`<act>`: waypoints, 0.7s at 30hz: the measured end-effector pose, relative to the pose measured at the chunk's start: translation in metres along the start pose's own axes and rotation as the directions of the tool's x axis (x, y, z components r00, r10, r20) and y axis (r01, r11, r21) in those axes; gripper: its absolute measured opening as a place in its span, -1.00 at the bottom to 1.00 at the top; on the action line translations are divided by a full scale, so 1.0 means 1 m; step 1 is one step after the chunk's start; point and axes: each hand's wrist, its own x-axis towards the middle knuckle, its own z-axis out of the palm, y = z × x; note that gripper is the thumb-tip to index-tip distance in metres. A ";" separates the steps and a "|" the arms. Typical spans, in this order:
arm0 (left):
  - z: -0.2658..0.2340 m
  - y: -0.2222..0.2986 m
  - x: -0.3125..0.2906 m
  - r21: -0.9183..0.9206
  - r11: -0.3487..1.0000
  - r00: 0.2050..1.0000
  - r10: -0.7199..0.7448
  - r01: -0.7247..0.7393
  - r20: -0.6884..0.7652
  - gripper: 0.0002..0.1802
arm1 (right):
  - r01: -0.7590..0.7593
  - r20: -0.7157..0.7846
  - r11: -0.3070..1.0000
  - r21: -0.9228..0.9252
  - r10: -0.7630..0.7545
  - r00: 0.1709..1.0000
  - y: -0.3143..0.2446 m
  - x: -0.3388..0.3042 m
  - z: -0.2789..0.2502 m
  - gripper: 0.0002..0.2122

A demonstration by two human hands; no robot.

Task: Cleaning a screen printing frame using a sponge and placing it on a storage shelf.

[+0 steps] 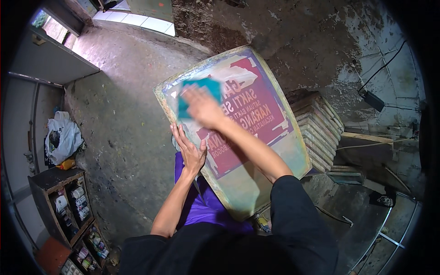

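A screen printing frame (295,126) leans tilted in front of me, its mesh carrying a red and purple stencil with pale lettering and torn-looking white patches. My right hand (204,107), blurred by motion, presses a teal cloth (211,87) against the mesh near the frame's upper left corner. At the left edge, my left hand (190,151) grips the frame, with its fingers lying over the rim. Purple fabric (201,206) shows below the frame, by my lap.
Several similar frames (321,133) stand stacked at the right, near a wooden stick (366,136) and a black box with a cable (372,101). On the left, a dark shelf (55,178) holds small containers, with a white plastic bag (64,137) above it.
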 end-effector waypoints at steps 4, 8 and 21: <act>0.001 -0.002 -0.001 0.011 1.000 1.000 0.001 -0.001 -0.009 0.15 | 0.111 -0.006 0.991 0.072 -0.111 0.994 0.023 0.013 -0.015 -0.36; 0.005 -0.001 -0.002 0.031 0.999 1.000 0.020 -0.021 0.009 0.12 | -0.396 -0.202 0.908 -0.141 0.365 0.909 0.103 0.031 -0.015 -0.39; -0.002 0.008 0.001 0.003 1.000 0.999 0.011 -0.011 0.036 0.00 | -0.614 -0.345 0.777 -0.137 0.544 0.765 0.205 -0.029 -0.068 -0.41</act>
